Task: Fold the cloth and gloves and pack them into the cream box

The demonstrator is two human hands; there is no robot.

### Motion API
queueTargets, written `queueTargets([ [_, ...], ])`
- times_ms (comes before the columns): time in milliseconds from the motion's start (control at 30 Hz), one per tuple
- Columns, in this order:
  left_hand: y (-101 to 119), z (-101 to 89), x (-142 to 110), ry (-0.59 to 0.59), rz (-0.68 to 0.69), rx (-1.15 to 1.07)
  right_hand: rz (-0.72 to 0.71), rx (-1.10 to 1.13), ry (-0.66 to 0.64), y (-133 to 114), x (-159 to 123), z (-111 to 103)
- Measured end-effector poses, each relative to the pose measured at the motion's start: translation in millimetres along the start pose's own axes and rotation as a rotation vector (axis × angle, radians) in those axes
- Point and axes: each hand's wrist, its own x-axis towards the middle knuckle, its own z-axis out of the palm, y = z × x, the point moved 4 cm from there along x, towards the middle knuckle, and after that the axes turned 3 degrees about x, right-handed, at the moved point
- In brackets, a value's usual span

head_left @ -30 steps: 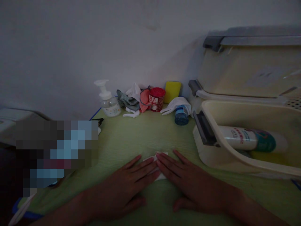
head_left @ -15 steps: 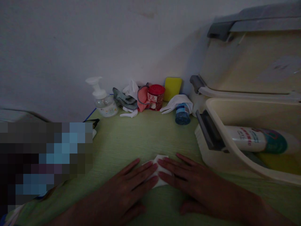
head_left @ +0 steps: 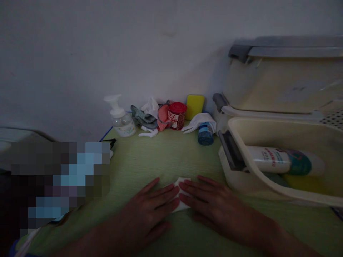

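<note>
A small white sheet (head_left: 183, 205), like a folded tissue or cloth, lies flat on the green tabletop (head_left: 139, 164). My left hand (head_left: 155, 210) presses on its left side with fingers stretched out. From the other side my right hand (head_left: 211, 203) rests flat on it, fingers extended toward the left fingertips. Both hands cover much of the sheet, so its full outline is hidden. Neither hand grips anything.
Along the wall stand a pump bottle (head_left: 123, 123), crumpled cloths (head_left: 146, 116), a red roll (head_left: 177, 116), a yellow sponge (head_left: 195, 107) and a blue jar (head_left: 205, 135) beside a white glove (head_left: 199, 119). At right, an open cream bin (head_left: 235, 178) holds a white-and-teal bottle (head_left: 281, 160).
The camera view has shifted a little, so the background sits lower and the bin further left. My right thumb has drawn in closer to its fingers. Both hands stay on the sheet.
</note>
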Motion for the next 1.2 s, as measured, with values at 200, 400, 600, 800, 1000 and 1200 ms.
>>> queueTargets([
  [200,6,1.8,7,0.242,-0.111,-0.014,-0.086,-0.167,0.287,-10,9,7],
  [400,0,0.7,10,0.411,-0.156,-0.043,-0.036,-0.096,0.327,-4,11,8],
  [600,-9,-11.0,16,0.390,-0.390,-0.385,0.229,0.361,0.370,1,10,-6],
  [800,-12,-16.0,31,0.177,-0.698,-1.092,0.531,1.014,0.352,7,6,-3],
  [1000,-16,5.2,35,0.148,-0.746,-1.345,0.625,1.367,0.250,10,5,11],
  [1200,-10,13.0,35,0.149,-0.772,-1.481,0.671,1.433,0.283,10,5,14],
])
